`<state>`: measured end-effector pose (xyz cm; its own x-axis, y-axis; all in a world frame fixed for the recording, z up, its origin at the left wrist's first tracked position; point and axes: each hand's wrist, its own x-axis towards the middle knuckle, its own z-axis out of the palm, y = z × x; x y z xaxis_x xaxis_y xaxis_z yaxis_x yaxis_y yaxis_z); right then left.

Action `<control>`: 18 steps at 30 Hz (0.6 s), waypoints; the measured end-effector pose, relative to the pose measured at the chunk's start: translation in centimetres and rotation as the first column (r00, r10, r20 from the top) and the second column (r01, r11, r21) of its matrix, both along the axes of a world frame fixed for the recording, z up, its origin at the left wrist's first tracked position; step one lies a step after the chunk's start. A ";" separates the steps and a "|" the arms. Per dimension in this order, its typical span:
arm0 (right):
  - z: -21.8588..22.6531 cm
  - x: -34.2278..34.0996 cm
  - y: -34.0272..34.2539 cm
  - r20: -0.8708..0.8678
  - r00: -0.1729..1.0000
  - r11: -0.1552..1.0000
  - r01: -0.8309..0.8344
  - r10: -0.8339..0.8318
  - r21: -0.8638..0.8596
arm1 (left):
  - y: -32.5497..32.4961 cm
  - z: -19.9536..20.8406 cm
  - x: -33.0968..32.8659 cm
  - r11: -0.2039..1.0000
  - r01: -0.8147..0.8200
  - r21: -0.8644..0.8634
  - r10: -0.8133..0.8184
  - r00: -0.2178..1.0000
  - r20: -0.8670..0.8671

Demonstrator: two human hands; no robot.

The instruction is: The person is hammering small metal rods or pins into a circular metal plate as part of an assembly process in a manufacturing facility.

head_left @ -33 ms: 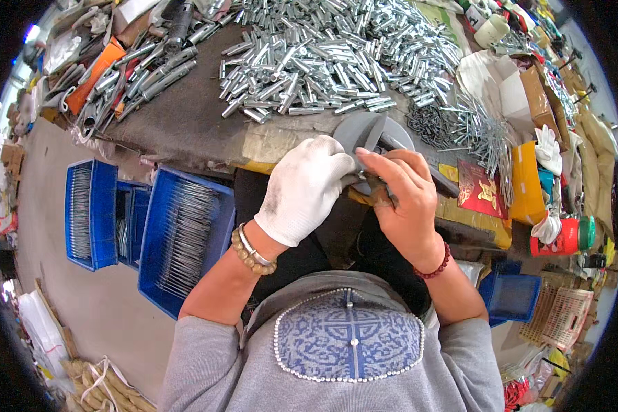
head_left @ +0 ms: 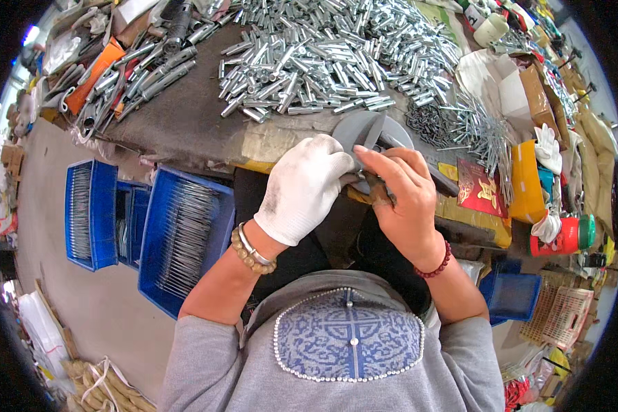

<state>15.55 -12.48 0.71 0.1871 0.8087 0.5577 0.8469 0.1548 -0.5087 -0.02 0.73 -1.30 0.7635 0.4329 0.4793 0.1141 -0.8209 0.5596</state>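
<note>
My left hand (head_left: pixel 302 189), in a white knit glove with a dark smudge, is closed at the front edge of the workbench (head_left: pixel 199 130). Close against it, my bare right hand (head_left: pixel 406 199) is bent with its fingers curled inward. Whatever lies between the fingertips is covered by the hands. Just beyond them sits a round grey metal piece (head_left: pixel 398 130) with an upright fin. A dark bar (head_left: pixel 446 185) sticks out to the right of my right hand. Past these spreads a big heap of short silver metal tubes (head_left: pixel 309 62).
Dark small parts (head_left: pixel 429 123) and thin pins (head_left: pixel 484 130) lie right of the heap. Hand tools (head_left: pixel 151 75) are piled at the far left. Blue bins (head_left: pixel 147 254) of metal rods stand lower left. A red jar (head_left: pixel 559 237) with a green lid and a yellow box (head_left: pixel 525 182) are at right.
</note>
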 end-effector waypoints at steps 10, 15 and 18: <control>3.9 4.1 -2.3 0.218 0.965 0.927 0.210 -0.146 -0.309 | -0.4 0.5 0.0 1.000 -0.015 -0.002 0.015 1.000 -0.017; 2.7 5.2 -3.0 0.216 0.965 0.918 0.215 -0.147 -0.334 | -0.4 0.9 0.1 0.997 -0.030 -0.069 0.024 0.996 -0.080; 3.2 4.6 -4.3 0.081 0.977 0.941 0.214 -0.199 -0.261 | -0.3 0.9 0.1 0.997 -0.025 -0.066 0.020 0.997 -0.081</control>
